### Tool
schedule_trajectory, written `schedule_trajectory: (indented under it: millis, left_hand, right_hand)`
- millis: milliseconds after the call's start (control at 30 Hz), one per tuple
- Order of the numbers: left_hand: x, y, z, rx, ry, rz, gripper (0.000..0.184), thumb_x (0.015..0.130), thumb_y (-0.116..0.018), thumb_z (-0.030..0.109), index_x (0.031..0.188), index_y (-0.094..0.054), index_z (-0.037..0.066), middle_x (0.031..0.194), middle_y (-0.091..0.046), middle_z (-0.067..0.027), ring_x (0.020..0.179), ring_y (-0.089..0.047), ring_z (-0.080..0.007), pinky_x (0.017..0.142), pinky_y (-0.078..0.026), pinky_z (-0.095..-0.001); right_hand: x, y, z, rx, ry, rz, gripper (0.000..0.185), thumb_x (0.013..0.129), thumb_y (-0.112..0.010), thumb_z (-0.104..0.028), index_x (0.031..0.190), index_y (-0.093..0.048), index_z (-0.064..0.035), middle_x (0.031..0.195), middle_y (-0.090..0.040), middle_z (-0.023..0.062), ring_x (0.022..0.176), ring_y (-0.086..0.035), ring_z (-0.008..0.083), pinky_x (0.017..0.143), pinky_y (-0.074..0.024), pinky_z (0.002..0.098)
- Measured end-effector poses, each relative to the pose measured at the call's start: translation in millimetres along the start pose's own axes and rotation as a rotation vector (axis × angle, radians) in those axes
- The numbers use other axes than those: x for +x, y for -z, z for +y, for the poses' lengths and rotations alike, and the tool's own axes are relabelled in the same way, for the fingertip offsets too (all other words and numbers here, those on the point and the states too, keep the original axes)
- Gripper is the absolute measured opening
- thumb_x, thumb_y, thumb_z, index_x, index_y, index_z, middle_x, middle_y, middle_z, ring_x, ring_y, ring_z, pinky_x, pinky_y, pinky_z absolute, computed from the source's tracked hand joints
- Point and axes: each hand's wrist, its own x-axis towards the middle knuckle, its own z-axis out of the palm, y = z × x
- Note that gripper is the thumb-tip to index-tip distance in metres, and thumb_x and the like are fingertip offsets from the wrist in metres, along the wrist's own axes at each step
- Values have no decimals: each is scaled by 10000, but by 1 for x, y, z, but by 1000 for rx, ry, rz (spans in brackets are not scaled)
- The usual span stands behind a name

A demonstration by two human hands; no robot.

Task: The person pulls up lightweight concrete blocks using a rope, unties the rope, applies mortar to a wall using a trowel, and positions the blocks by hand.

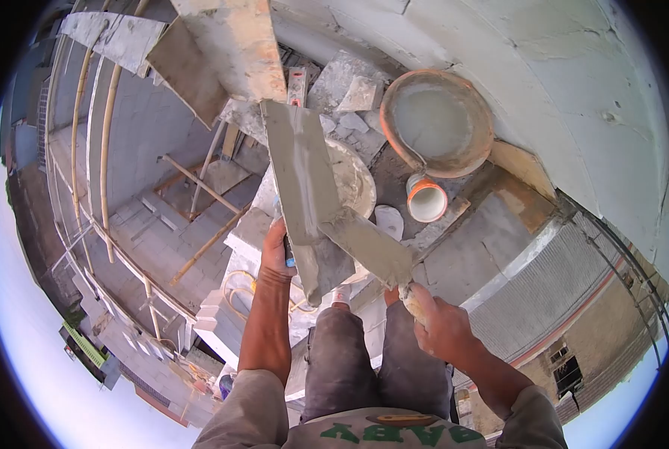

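My left hand is closed around the handle of a long plastering float, its flat face coated with wet grey mortar. In my right hand is the handle of a trowel, its blade smeared with the same mortar. The trowel's far end lies against the float's lower part, where mortar is heaped. Behind the float, a round bucket is partly hidden. An orange-rimmed cup stands to the right, below a wide round basin of cloudy water.
Broken block pieces and a red level lie beyond the float. Stained boards stick out at the top. Bamboo poles rise at left, beside a drop. A grey wall curves along the right. A corrugated roof lies below.
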Motion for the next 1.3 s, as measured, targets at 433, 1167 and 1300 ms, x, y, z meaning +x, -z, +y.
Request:
schedule_trajectory:
  millis: [433, 1167, 1300]
  left_hand:
    - [-45, 140, -42, 69, 186, -24, 395, 871, -561, 286, 1125, -574, -16, 1011, -662, -128, 855, -663, -211, 750, -548, -340]
    - [-69, 202, -21, -492, -87, -93, 429, 918, -410, 321, 1186, -557, 20, 1085, -636, -144, 997, -620, -278, 908, -492, -419]
    - [-52, 190, 1, -559, -68, -150, 416, 923, -411, 299, 1204, -547, 25, 1134, -616, -157, 1047, -598, -297, 929, -476, -438]
  right_hand:
    - [82, -95, -11, -97, -68, -30, 586, 768, -618, -155, 1273, -321, -135, 894, -632, 229, 871, -614, 425, 760, -480, 502]
    - [28, -127, -28, -58, 205, 318, 505, 765, -648, -186, 1237, -489, -101, 946, -629, 203, 819, -624, 381, 707, -507, 441]
    - [-22, -140, -31, -134, 285, 201, 488, 745, -664, -166, 1203, -514, -87, 909, -619, 184, 735, -633, 378, 639, -526, 437]
